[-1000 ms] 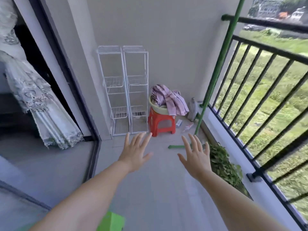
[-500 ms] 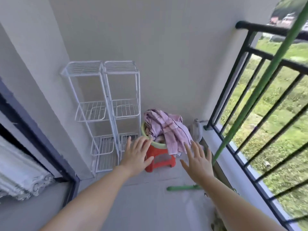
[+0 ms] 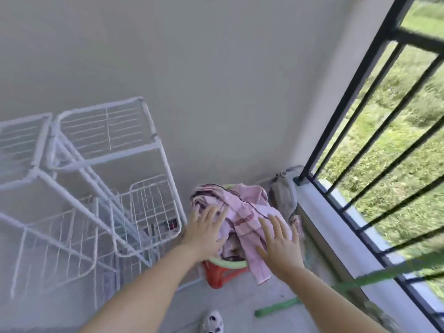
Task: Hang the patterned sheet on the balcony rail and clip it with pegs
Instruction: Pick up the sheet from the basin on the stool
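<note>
Now both hands [image 3: 242, 239] w/ fingers spread over sheet [image 3: 242, 212].

Both hands, left hand [image 3: 207, 233] and right hand [image 3: 279, 246], spread flat over the pink patterned sheet [image 3: 242, 213] heaped in a green basin [image 3: 227, 263] on a red stool [image 3: 219, 276].
</note>
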Demonstrator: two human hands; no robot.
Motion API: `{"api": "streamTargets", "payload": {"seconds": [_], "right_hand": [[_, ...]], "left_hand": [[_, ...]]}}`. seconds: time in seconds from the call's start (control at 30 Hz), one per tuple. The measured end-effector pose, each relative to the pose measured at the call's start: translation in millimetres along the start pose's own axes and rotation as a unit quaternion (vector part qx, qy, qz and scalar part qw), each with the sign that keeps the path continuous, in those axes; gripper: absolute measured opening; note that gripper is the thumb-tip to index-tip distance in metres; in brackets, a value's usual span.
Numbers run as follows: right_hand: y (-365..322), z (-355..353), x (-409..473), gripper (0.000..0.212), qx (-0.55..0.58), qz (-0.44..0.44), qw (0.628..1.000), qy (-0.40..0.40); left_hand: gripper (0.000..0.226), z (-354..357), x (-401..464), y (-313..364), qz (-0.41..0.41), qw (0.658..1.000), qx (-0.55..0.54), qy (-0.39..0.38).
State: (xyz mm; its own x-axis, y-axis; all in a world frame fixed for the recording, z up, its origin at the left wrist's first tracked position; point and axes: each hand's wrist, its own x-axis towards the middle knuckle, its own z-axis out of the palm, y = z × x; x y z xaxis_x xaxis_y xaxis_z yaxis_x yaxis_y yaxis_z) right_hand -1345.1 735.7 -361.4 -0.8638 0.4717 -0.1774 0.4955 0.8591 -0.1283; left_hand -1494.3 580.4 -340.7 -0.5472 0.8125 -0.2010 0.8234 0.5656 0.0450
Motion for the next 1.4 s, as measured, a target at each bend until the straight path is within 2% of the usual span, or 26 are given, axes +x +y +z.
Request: {"api": "streamTargets", "payload": {"seconds": [0.13,0.33,0.47,0.57,0.7,0.83,0.9,0.97,1.07,1.17,1.33,1.4], "right_hand": [[-7,19,80,0.065,0.014,0.001,1.0,-0.006],[-4,102,204,0.103,0.072,-0.019,0.997,-0.025],[9,165,250,0.103,0.078,-0.034,0.993,-0.078],[19,192,259,0.09,0.08,-0.053,0.994,-0.048],[28,183,267,0.059,0.116,-0.046,0.991,-0.047],[36,137,266,0.031,0.159,-0.025,0.985,-0.069],[40,103,259,0.029,0.192,-0.014,0.979,-0.069],[45,59,249,0.034,0.238,-0.011,0.969,-0.067],[51,-15,232,0.038,0.289,-0.039,0.955,-0.057],[51,-98,211,0.043,0.278,-0.082,0.956,-0.041],[45,-225,157,0.042,0.236,-0.107,0.966,0.011],[41,-270,130,0.042,0.21,-0.113,0.97,0.039]], "left_hand": [[0.074,11,92,-36,0.029,0.998,-0.009,-0.062],[0.096,79,215,-83,0.051,0.991,0.037,-0.122],[0.111,130,254,-102,0.053,0.98,0.053,-0.183],[0.099,156,260,-104,0.057,0.982,0.053,-0.172],[0.051,164,262,-101,0.032,0.995,0.004,-0.099],[0.006,134,261,-93,-0.014,0.994,-0.104,-0.026],[0.016,108,254,-87,-0.019,0.984,-0.175,0.001],[0.013,76,245,-82,-0.025,0.963,-0.266,0.039],[0.013,17,220,-72,-0.029,0.93,-0.362,0.056],[0.031,-46,189,-53,-0.045,0.894,-0.442,0.056],[0.029,-143,144,-25,-0.008,0.867,-0.482,0.126],[0.024,-181,123,-13,0.03,0.855,-0.496,0.148]]}}
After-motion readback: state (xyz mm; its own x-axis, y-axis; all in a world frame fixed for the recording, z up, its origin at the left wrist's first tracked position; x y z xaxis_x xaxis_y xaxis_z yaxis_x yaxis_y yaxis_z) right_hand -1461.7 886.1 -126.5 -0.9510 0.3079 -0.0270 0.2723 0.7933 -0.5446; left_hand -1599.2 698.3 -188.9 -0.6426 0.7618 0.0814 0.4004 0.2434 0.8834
